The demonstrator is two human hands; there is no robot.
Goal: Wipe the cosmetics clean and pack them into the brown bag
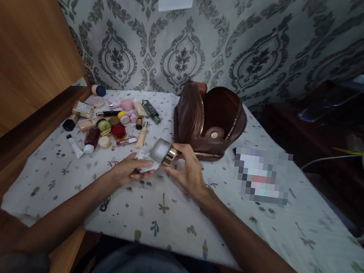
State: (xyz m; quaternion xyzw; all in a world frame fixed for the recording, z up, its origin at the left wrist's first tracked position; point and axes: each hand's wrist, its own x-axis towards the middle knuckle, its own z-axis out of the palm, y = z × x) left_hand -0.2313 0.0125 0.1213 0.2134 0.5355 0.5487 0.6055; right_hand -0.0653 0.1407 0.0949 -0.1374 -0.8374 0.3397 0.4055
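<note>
My right hand [189, 171] grips a frosted jar [160, 149] by its gold lid, holding it tilted above the table. In my left hand [130, 169] is a crumpled white wipe [148, 164], pinched between thumb and fingers, right against the jar's lower side. Just behind my hands stands a brown leather bag [187, 119], its zipped top gaping. To the left of my hands lie several cosmetics, among them a red-lidded jar [118, 132], a beige tube [141, 136] and a dark red bottle with a white cap [91, 140].
A patterned white cloth [173, 225] covers the table. A phone-like object, blurred by pixels [260, 176], lies at the right. Wooden furniture [19, 70] borders the left side. White cables [360, 178] hang beyond the right edge, and a patterned curtain [182, 56] is behind.
</note>
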